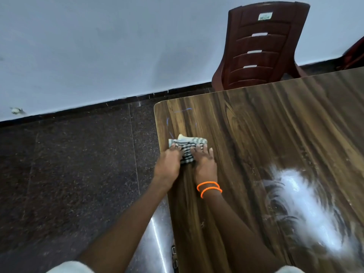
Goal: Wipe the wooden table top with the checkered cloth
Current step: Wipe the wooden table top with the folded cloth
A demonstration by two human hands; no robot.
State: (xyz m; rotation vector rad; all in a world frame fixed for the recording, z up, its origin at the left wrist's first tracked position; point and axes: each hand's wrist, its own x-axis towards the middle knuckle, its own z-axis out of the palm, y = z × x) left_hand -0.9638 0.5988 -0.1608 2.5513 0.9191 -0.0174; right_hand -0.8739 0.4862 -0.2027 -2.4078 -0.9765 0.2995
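Both our forearms reach out from the bottom edge, sleeves cut off; our left hand (pixel 169 162) and right hand (pixel 204 162) lie palm-down, fingers pressing the bunched checkered cloth (pixel 186 147), which hides beneath them in part; it lies crosswise near the wooden table top's (pixel 256 134) far left corner.

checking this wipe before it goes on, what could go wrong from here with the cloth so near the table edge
1. Both the left hand and right hand press the checkered cloth close to the table left edge; a stroke that way could carry it off onto the floor.
2. The cloth is bunched small, so the blue marks beyond it and the white smear may be missed.
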